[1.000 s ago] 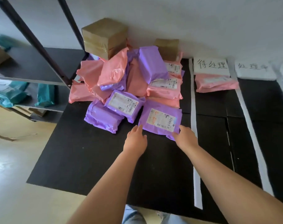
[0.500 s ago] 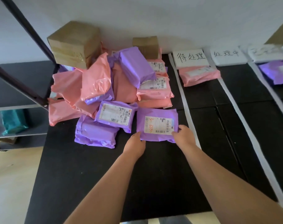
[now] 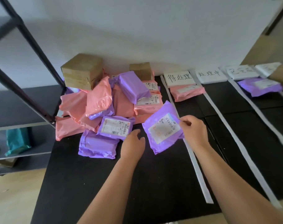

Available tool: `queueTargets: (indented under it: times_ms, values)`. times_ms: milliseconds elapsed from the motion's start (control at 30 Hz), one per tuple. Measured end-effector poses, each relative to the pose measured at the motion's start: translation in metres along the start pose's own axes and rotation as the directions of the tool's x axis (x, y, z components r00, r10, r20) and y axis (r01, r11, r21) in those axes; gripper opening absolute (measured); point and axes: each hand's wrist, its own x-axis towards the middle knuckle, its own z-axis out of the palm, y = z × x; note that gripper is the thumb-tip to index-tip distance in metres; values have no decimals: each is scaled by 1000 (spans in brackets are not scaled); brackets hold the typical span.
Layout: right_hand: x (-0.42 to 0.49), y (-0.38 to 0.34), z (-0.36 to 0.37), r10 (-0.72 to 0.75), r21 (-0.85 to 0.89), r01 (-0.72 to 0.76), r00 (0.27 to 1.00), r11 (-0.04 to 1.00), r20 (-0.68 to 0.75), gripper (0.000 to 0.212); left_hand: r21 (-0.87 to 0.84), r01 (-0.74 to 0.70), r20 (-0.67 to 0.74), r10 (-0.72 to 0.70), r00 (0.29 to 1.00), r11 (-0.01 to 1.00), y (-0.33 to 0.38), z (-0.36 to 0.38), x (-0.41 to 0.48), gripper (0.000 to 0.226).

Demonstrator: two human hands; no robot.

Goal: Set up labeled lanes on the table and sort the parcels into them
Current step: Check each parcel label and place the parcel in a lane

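The right hand [image 3: 193,131], a little right of the frame's centre, is closed on a purple parcel [image 3: 163,128]: its right edge is pinched, with the thumb laid over the white shipping label. The parcel is held tilted, label up, at the near right of the pile. Whether its lower corner rests on the mat cannot be told. The left hand [image 3: 133,143], just left of the parcel, is relaxed with loosely bent fingers, and nothing is held in it.

To do this step well, the label should be read before a lane is chosen. The parcel should then be carried clear over the white strip [image 3: 194,159] so that the strip is not dragged, and laid flat below the matching card.

Left of and behind the hands, a heap of pink and purple parcels [image 3: 105,102] is piled against the wall, with a taped cardboard box [image 3: 82,70] on top of it. To the upper right, handwritten label cards [image 3: 179,77] are set in a row along the wall. The lanes below them are divided by long white strips. A pink parcel [image 3: 187,92] lies in the first lane, and another purple one [image 3: 260,86] lies two lanes further right.

Everything is laid on a black mat [image 3: 89,183] that covers the table. A dark metal shelf rack [image 3: 24,101] is seen at the left, with a teal packet [image 3: 17,140] on a lower shelf, and a pale floor [image 3: 11,191] is seen at the lower left.
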Motion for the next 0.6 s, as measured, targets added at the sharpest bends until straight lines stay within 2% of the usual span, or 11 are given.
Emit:
queueTargets:
  times_ms: [133, 200, 333, 400, 600]
  values:
    - [-9, -33, -34, -125, 96, 125, 992, 988, -5, 12, -177, -158, -233, 114, 966, 971, 36, -37, -10, 35]
    - [-13, -52, -48, -183, 169, 183, 983, 969, -16, 13, -224, -208, -301, 135, 944, 952, 48, -56, -14, 38]
    - [-27, -88, -74, -304, 292, 300, 952, 908, -33, 14, -313, -329, -351, 213, 912, 891, 56, -89, -27, 50]
    - [-36, -104, -84, -359, 326, 345, 933, 880, -18, 13, -357, -363, -370, 227, 901, 861, 57, -102, -35, 49]
    - [-54, -137, -92, -416, 390, 406, 907, 827, -63, 18, -367, -426, -469, 231, 853, 827, 58, -131, -58, 21]
